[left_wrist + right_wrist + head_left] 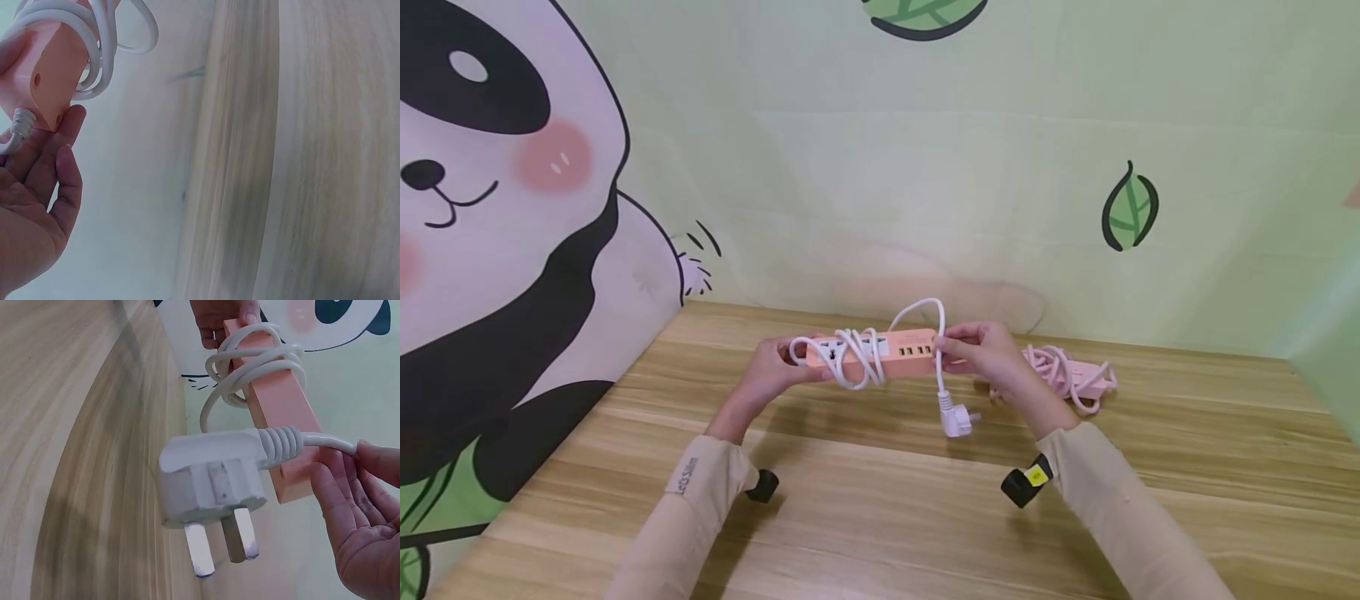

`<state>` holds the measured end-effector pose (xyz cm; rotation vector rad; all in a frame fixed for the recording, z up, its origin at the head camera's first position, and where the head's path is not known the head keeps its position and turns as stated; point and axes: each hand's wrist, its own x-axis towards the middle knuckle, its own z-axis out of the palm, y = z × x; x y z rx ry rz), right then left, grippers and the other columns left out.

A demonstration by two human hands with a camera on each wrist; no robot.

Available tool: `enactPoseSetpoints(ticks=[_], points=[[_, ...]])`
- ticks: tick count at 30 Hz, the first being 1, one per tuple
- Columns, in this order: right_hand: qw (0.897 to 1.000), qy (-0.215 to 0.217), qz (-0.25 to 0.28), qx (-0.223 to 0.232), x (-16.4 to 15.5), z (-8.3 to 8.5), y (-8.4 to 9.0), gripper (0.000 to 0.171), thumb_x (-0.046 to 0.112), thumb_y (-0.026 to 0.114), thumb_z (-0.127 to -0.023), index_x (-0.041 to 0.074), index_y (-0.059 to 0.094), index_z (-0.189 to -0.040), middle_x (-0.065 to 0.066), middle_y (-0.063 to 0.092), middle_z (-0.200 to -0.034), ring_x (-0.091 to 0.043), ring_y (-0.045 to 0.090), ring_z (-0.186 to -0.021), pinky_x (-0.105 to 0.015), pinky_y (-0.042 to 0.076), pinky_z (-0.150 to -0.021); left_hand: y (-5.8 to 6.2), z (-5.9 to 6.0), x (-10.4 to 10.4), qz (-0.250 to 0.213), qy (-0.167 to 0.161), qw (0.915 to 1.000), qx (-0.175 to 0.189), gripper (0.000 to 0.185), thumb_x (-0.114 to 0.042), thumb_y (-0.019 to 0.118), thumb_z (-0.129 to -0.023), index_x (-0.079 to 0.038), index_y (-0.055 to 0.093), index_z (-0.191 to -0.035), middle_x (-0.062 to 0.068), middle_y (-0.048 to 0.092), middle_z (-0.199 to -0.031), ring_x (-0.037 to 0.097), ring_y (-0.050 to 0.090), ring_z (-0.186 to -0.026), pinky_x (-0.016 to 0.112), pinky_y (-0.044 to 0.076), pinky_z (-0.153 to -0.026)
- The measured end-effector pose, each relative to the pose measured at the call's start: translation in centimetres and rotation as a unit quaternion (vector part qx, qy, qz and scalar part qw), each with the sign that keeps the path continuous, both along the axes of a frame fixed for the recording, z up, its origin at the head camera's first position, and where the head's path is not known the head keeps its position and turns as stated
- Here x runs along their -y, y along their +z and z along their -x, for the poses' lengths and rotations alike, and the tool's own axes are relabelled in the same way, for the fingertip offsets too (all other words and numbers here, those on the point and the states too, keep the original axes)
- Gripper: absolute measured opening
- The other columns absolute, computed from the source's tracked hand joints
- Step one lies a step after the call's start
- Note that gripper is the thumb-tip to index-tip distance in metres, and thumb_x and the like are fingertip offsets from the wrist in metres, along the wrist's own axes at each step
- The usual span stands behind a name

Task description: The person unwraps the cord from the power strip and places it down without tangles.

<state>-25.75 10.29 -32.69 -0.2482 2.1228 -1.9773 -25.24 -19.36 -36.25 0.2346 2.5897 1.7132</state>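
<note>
Orange strip (880, 350) held level above tabletop (880, 517), frame centre. Left hand (771, 371) gripping left end, fingers curled round it – cord root at that end, seen in left wrist view. Right hand (985, 354) pinching white cord (857, 354) at right end of strip. Cord wound in loops round strip's left half, one loop arching above. Plug (957, 421) dangling below right hand, clear of tabletop. Pink strip (1071, 375) with coiled cord lying on tabletop, right of centre, behind right hand.

The left sleeve (688, 492) bears small grey lettering near the cuff, seemingly "Let's Slim"; no other text can be read
</note>
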Motion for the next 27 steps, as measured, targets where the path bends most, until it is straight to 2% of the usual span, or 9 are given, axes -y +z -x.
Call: enactPoseSetpoints(ticks=[7, 14, 20, 27], points=[[1.000, -0.012, -0.007, 0.002, -0.3, 0.1, 0.1, 0.034, 0.005, 0.057, -0.088, -0.018, 0.049, -0.112, 0.003, 0.064, -0.070, -0.009, 0.062, -0.065, -0.029, 0.052, -0.072, 0.2, -0.2, 0.6, -0.008, -0.007, 0.9999, -0.009, 0.058, -0.019, 0.079, -0.068, 0.001, 0.057, -0.118, 0.015, 0.064, -0.101, 0.017, 0.057, -0.082, 0.026, 0.047, -0.072], [1.000, -0.015, -0.012, 0.009, -0.8, 0.4, -0.3, 0.034, 0.006, 0.058, -0.087, -0.016, 0.051, -0.111, 0.001, 0.066, -0.072, -0.010, 0.062, -0.066, -0.032, 0.052, -0.075, 0.5, -0.3, 0.9, -0.031, -0.003, 0.9995, 0.003, 0.058, -0.015, 0.077, -0.069, -0.001, 0.055, -0.121, 0.014, 0.062, -0.106, 0.017, 0.056, -0.088, 0.025, 0.047, -0.075], [0.999, -0.009, 0.019, 0.030, -1.0, 0.4, -1.0, 0.033, 0.003, 0.056, -0.088, -0.018, 0.049, -0.112, 0.001, 0.066, -0.072, -0.011, 0.063, -0.065, -0.031, 0.052, -0.074, 0.7, -0.2, 0.7, -0.027, -0.003, 0.9996, -0.006, 0.057, -0.017, 0.078, -0.069, -0.001, 0.057, -0.119, 0.013, 0.063, -0.102, 0.017, 0.056, -0.084, 0.025, 0.046, -0.072], [0.999, -0.011, 0.009, 0.034, -1.2, 0.4, -1.2, 0.033, 0.002, 0.056, -0.088, -0.019, 0.048, -0.112, -0.001, 0.066, -0.072, -0.010, 0.062, -0.064, -0.027, 0.053, -0.069, 1.1, -0.1, 0.4, -0.040, 0.001, 0.9991, -0.009, 0.053, -0.013, 0.076, -0.069, 0.001, 0.058, -0.116, 0.011, 0.063, -0.099, 0.016, 0.055, -0.082, 0.025, 0.045, -0.071]])
